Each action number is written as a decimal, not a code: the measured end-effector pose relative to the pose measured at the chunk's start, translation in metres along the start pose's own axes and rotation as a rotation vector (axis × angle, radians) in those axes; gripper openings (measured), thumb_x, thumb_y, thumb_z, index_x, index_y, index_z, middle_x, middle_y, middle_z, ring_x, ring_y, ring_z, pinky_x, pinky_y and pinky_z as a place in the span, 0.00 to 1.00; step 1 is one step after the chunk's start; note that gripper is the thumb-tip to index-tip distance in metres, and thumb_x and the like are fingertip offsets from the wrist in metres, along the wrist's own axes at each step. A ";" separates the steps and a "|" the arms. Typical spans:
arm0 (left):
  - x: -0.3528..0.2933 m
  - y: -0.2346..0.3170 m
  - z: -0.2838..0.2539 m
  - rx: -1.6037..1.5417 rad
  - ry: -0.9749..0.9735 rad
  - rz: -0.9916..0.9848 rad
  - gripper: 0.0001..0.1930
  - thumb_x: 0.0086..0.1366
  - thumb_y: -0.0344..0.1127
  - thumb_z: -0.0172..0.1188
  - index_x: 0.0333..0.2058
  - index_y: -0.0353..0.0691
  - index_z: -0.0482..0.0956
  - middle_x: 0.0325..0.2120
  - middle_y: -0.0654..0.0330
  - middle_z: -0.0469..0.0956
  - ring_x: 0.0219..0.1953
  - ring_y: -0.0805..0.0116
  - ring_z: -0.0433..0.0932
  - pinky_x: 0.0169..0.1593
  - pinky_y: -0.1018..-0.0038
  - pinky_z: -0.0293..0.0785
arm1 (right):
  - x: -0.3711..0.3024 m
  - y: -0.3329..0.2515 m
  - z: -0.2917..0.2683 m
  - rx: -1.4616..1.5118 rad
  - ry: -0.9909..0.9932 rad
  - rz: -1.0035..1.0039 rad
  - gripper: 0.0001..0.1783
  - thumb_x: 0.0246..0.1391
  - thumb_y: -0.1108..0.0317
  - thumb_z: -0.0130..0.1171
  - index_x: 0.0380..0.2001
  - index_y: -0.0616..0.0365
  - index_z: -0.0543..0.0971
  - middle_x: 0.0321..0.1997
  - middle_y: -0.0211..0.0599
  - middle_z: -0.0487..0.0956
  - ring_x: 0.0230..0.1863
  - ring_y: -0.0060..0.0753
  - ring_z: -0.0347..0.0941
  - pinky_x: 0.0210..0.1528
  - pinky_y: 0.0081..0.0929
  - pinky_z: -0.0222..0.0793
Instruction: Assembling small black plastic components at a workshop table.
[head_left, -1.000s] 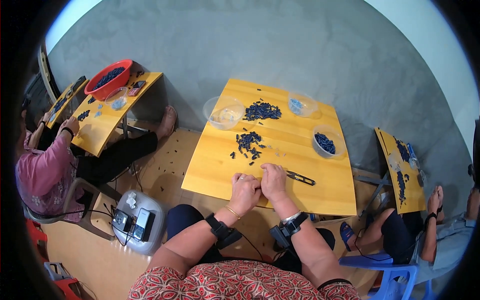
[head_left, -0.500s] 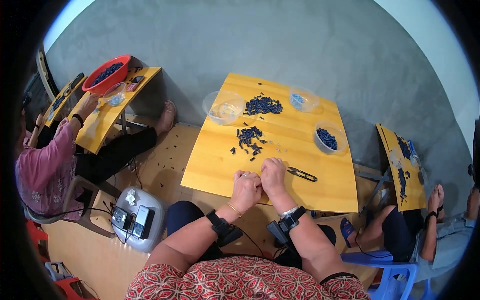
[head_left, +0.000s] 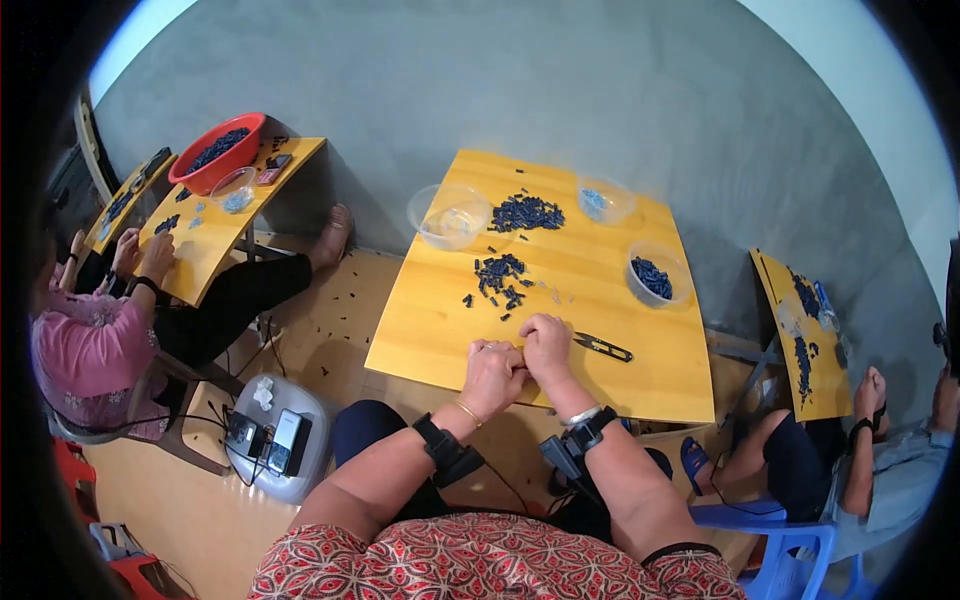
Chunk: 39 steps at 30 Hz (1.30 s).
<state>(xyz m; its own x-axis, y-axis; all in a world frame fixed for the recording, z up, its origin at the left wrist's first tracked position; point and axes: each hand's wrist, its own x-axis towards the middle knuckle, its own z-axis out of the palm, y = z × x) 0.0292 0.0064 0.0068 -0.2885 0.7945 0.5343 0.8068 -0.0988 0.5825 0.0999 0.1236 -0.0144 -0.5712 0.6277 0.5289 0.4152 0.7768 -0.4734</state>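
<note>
My left hand (head_left: 493, 378) and my right hand (head_left: 547, 347) meet at the near edge of the yellow table (head_left: 440, 345), fingers bent and pressed together. Whatever sits between the fingertips is hidden. Just right of my right hand lies a pair of black thread snips (head_left: 603, 347). Beyond the hands is a loose pile of small dark blue pieces (head_left: 497, 275), with a few tiny clear bits (head_left: 556, 295) beside it. Farther back lies a larger pile of the same dark pieces (head_left: 527, 213).
On the table stand a clear bowl (head_left: 449, 217), a tub of light blue bits (head_left: 605, 201) and a tub of dark pieces (head_left: 657, 275). Co-workers sit at tables left and right. A red basin (head_left: 217, 153) stands left; a grey stool (head_left: 278, 440) holds devices.
My hands stay together at the table edge, with only slight shifts of the fingers. The co-worker on the left has drawn a hand back toward the near edge of that table.
</note>
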 end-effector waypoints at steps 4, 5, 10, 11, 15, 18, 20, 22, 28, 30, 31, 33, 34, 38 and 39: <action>-0.002 -0.010 -0.013 -0.749 0.022 -0.545 0.07 0.49 0.31 0.62 0.17 0.37 0.75 0.17 0.64 0.73 0.22 0.78 0.69 0.31 0.79 0.64 | -0.017 -0.034 -0.032 0.555 0.031 0.211 0.04 0.44 0.78 0.49 0.26 0.62 0.72 0.28 0.41 0.74 0.29 0.36 0.71 0.33 0.30 0.67; 0.000 -0.004 -0.023 -0.928 0.070 -0.605 0.07 0.50 0.30 0.63 0.18 0.37 0.75 0.18 0.65 0.73 0.23 0.81 0.68 0.29 0.82 0.64 | -0.024 -0.046 -0.046 0.534 0.018 0.134 0.06 0.45 0.78 0.50 0.29 0.62 0.71 0.28 0.41 0.74 0.30 0.35 0.72 0.34 0.28 0.68; 0.003 0.038 -0.055 -1.258 0.124 -0.703 0.07 0.52 0.30 0.62 0.19 0.38 0.75 0.18 0.67 0.72 0.22 0.82 0.66 0.28 0.84 0.63 | -0.034 -0.095 -0.095 0.390 0.046 -0.099 0.08 0.46 0.77 0.52 0.33 0.63 0.69 0.27 0.43 0.70 0.30 0.39 0.70 0.33 0.29 0.67; 0.001 0.044 -0.058 -1.317 0.077 -0.687 0.06 0.54 0.30 0.60 0.21 0.38 0.75 0.18 0.66 0.72 0.23 0.80 0.66 0.30 0.83 0.64 | -0.035 -0.097 -0.097 0.390 0.049 -0.098 0.08 0.46 0.77 0.52 0.33 0.63 0.69 0.27 0.43 0.70 0.30 0.39 0.70 0.33 0.29 0.67; -0.007 0.063 -0.072 -1.450 -0.028 -0.697 0.06 0.56 0.32 0.57 0.24 0.37 0.75 0.19 0.66 0.72 0.24 0.78 0.67 0.33 0.80 0.65 | -0.038 -0.103 -0.109 0.258 0.129 -0.278 0.04 0.48 0.75 0.52 0.29 0.61 0.69 0.25 0.42 0.70 0.27 0.41 0.69 0.29 0.31 0.65; -0.013 0.074 -0.084 -1.567 -0.143 -0.655 0.06 0.57 0.34 0.58 0.25 0.38 0.76 0.19 0.66 0.72 0.24 0.77 0.68 0.34 0.79 0.67 | -0.044 -0.110 -0.127 0.241 0.167 -0.321 0.03 0.48 0.76 0.52 0.29 0.60 0.70 0.26 0.41 0.71 0.26 0.40 0.69 0.28 0.29 0.65; -0.019 0.074 -0.087 -1.490 -0.158 -0.635 0.07 0.57 0.34 0.57 0.25 0.38 0.76 0.19 0.66 0.72 0.24 0.77 0.69 0.34 0.79 0.68 | -0.048 -0.112 -0.135 0.386 0.108 -0.180 0.03 0.47 0.77 0.51 0.28 0.62 0.70 0.24 0.43 0.71 0.24 0.42 0.69 0.27 0.29 0.65; -0.024 0.076 -0.089 -1.416 -0.171 -0.617 0.07 0.57 0.35 0.57 0.25 0.38 0.76 0.20 0.67 0.73 0.24 0.78 0.70 0.34 0.78 0.69 | -0.054 -0.110 -0.138 0.446 0.072 -0.141 0.03 0.48 0.76 0.51 0.29 0.62 0.71 0.23 0.37 0.73 0.23 0.31 0.70 0.27 0.23 0.65; -0.030 0.095 -0.100 -1.280 -0.144 -0.486 0.06 0.57 0.33 0.57 0.26 0.37 0.76 0.21 0.66 0.75 0.25 0.79 0.72 0.34 0.80 0.71 | -0.064 -0.115 -0.159 0.969 -0.092 0.108 0.05 0.54 0.74 0.49 0.32 0.63 0.72 0.24 0.29 0.72 0.26 0.17 0.67 0.30 0.15 0.65; -0.029 0.097 -0.100 -1.223 -0.109 -0.438 0.05 0.57 0.32 0.58 0.27 0.37 0.77 0.21 0.65 0.75 0.24 0.79 0.72 0.33 0.80 0.71 | -0.066 -0.111 -0.166 0.896 -0.057 0.071 0.05 0.55 0.74 0.47 0.32 0.64 0.72 0.25 0.29 0.72 0.27 0.18 0.67 0.32 0.15 0.65; -0.029 0.099 -0.101 -1.220 -0.107 -0.436 0.05 0.57 0.32 0.58 0.27 0.37 0.77 0.21 0.65 0.75 0.24 0.79 0.72 0.33 0.80 0.71 | -0.067 -0.110 -0.168 0.892 -0.051 0.053 0.06 0.54 0.73 0.48 0.34 0.64 0.72 0.25 0.29 0.72 0.27 0.18 0.67 0.32 0.15 0.65; -0.029 0.102 -0.103 -1.219 -0.082 -0.429 0.05 0.57 0.32 0.58 0.27 0.37 0.77 0.21 0.65 0.75 0.24 0.79 0.72 0.33 0.81 0.71 | -0.067 -0.110 -0.172 0.869 -0.049 0.040 0.06 0.54 0.73 0.49 0.34 0.64 0.71 0.25 0.29 0.72 0.27 0.17 0.67 0.32 0.15 0.65; -0.029 0.102 -0.103 -1.218 -0.081 -0.430 0.05 0.57 0.32 0.58 0.27 0.37 0.77 0.21 0.65 0.75 0.24 0.79 0.72 0.33 0.81 0.71 | -0.067 -0.111 -0.174 0.843 -0.048 0.035 0.06 0.54 0.73 0.50 0.35 0.64 0.71 0.26 0.29 0.72 0.27 0.17 0.67 0.32 0.15 0.65; -0.026 0.102 -0.100 -1.198 -0.098 -0.444 0.05 0.56 0.31 0.58 0.27 0.36 0.77 0.21 0.65 0.75 0.24 0.78 0.73 0.32 0.82 0.70 | -0.061 -0.115 -0.172 0.839 -0.046 0.041 0.08 0.52 0.74 0.52 0.36 0.64 0.70 0.26 0.29 0.71 0.28 0.19 0.67 0.33 0.16 0.65; -0.023 0.102 -0.098 -1.159 -0.102 -0.453 0.05 0.56 0.31 0.57 0.27 0.36 0.77 0.21 0.65 0.75 0.24 0.78 0.73 0.31 0.82 0.70 | -0.060 -0.115 -0.169 0.806 -0.044 0.009 0.08 0.51 0.74 0.52 0.36 0.64 0.71 0.26 0.30 0.71 0.28 0.20 0.67 0.34 0.17 0.65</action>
<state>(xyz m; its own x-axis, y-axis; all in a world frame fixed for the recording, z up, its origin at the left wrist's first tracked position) 0.0676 -0.0807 0.1133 -0.3387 0.9325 0.1253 -0.2986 -0.2328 0.9256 0.2061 0.0047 0.1271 -0.6044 0.6179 0.5029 -0.2093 0.4858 -0.8486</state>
